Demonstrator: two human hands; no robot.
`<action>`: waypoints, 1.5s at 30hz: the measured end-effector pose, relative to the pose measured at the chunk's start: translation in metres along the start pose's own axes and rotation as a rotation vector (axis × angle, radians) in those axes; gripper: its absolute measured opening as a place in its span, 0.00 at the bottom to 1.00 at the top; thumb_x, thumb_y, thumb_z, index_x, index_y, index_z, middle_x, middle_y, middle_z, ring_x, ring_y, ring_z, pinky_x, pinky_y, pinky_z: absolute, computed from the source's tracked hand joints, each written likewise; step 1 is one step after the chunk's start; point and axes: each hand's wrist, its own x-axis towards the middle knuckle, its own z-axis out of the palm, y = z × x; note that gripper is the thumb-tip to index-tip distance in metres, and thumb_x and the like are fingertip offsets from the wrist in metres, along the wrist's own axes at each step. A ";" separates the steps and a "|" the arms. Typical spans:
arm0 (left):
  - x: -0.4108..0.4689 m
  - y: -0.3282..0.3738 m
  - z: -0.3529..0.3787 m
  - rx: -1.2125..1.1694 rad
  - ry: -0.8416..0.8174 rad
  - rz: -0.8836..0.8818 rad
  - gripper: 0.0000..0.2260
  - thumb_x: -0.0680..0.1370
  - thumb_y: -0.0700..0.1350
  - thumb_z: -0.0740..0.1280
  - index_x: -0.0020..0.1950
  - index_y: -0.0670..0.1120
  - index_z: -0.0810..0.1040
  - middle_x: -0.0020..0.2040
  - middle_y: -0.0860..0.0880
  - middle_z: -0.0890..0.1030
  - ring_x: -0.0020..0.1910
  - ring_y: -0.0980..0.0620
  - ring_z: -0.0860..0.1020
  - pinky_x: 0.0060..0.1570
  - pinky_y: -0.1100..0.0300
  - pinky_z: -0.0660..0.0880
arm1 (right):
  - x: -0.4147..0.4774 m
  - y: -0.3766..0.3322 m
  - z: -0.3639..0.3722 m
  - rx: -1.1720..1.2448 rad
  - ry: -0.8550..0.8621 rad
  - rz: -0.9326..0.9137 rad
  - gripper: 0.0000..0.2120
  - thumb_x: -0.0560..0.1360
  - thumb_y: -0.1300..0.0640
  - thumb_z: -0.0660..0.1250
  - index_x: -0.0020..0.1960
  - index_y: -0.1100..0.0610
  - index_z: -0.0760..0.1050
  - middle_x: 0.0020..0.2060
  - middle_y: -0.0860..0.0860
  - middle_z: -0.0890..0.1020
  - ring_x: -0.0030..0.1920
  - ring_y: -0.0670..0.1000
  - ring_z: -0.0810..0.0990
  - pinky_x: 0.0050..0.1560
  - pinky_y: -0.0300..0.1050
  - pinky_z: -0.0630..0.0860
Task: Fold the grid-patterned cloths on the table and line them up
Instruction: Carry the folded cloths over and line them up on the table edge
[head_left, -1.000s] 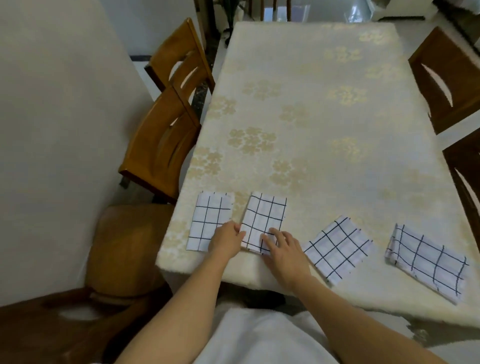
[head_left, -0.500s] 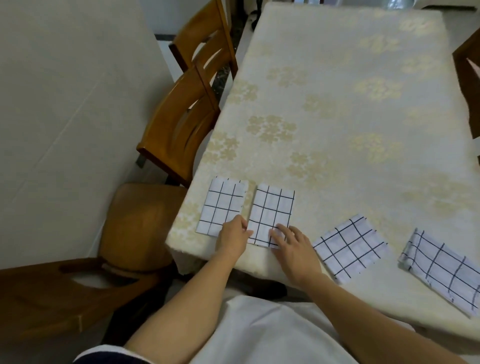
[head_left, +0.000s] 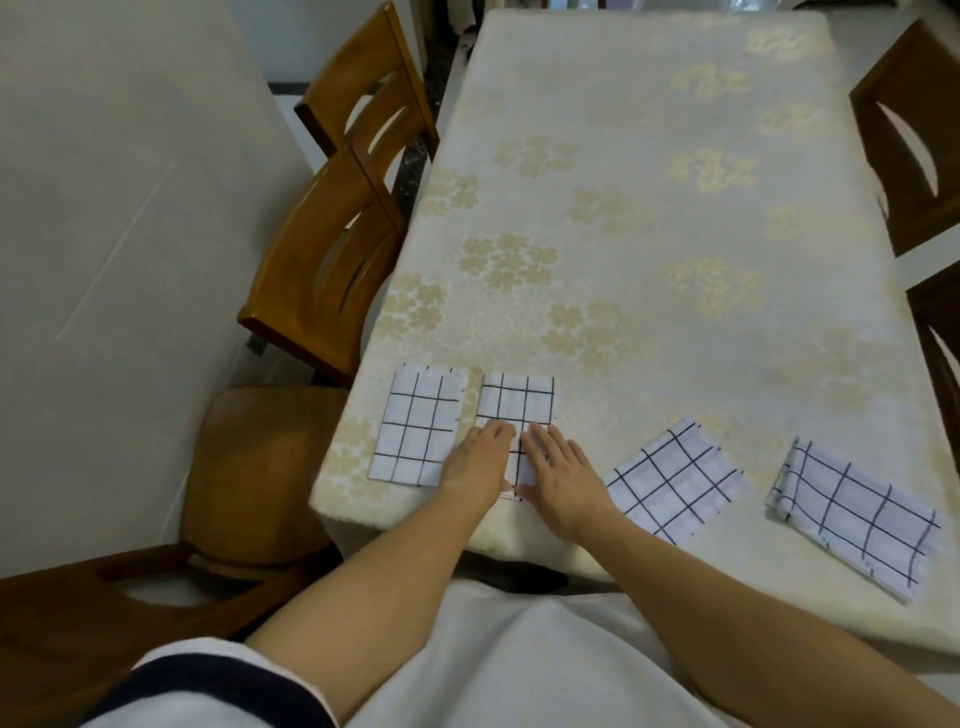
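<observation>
My left hand (head_left: 475, 457) and right hand (head_left: 558, 475) lie flat, side by side, on the second cloth (head_left: 514, 405) near the front edge of the table (head_left: 649, 208). The fingers are straight and press down, pinching nothing. The first cloth (head_left: 418, 423) lies just beside it on the left. The third cloth (head_left: 672, 475) and fourth cloth (head_left: 857, 512) lie crooked to the right.
</observation>
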 end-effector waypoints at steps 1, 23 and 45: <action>0.002 0.004 -0.004 0.041 -0.007 -0.006 0.33 0.76 0.42 0.75 0.77 0.47 0.62 0.75 0.48 0.65 0.71 0.45 0.68 0.64 0.50 0.74 | 0.001 0.000 -0.005 0.024 0.005 0.000 0.35 0.83 0.42 0.55 0.81 0.55 0.44 0.81 0.53 0.46 0.80 0.55 0.43 0.78 0.50 0.44; 0.027 0.120 0.021 -0.134 -0.153 0.064 0.10 0.82 0.50 0.65 0.55 0.44 0.80 0.52 0.44 0.81 0.50 0.43 0.81 0.52 0.52 0.79 | -0.116 0.069 0.018 0.194 0.222 0.555 0.32 0.82 0.42 0.58 0.81 0.51 0.51 0.80 0.58 0.47 0.80 0.62 0.45 0.78 0.55 0.48; 0.005 0.071 0.013 -0.281 -0.081 0.002 0.27 0.80 0.46 0.69 0.76 0.60 0.62 0.47 0.45 0.81 0.42 0.46 0.81 0.47 0.48 0.82 | -0.075 0.061 0.021 0.046 0.233 0.293 0.29 0.70 0.59 0.75 0.70 0.57 0.72 0.69 0.64 0.73 0.69 0.70 0.70 0.64 0.63 0.75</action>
